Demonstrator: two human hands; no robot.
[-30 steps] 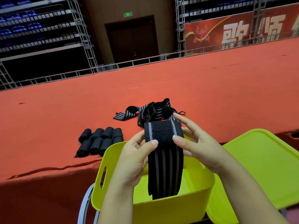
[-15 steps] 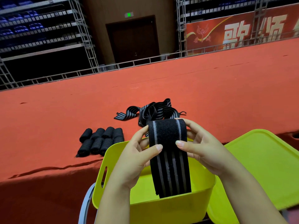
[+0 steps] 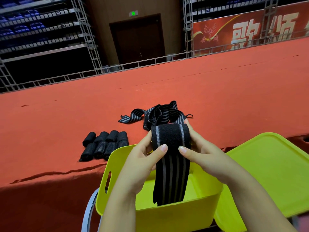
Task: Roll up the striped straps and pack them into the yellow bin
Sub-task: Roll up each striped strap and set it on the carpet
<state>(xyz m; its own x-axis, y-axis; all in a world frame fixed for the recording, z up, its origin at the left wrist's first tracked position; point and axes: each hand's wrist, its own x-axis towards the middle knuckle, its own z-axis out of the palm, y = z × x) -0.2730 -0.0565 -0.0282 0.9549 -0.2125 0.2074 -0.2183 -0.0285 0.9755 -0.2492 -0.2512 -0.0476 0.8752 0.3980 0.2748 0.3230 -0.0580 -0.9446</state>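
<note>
Over the last second the strap (image 3: 170, 158) has turned a bit more onto itself, so the roll's just getting started. The left hand (image 3: 142, 162) and right hand (image 3: 203, 154) both pinch its fuzzy black top, held over the yellow bin (image 3: 175, 216). The grey-striped tail hangs into it. Finished rolls (image 3: 104, 144) still sit on the bench (image 3: 66, 114), unpacked.
</note>
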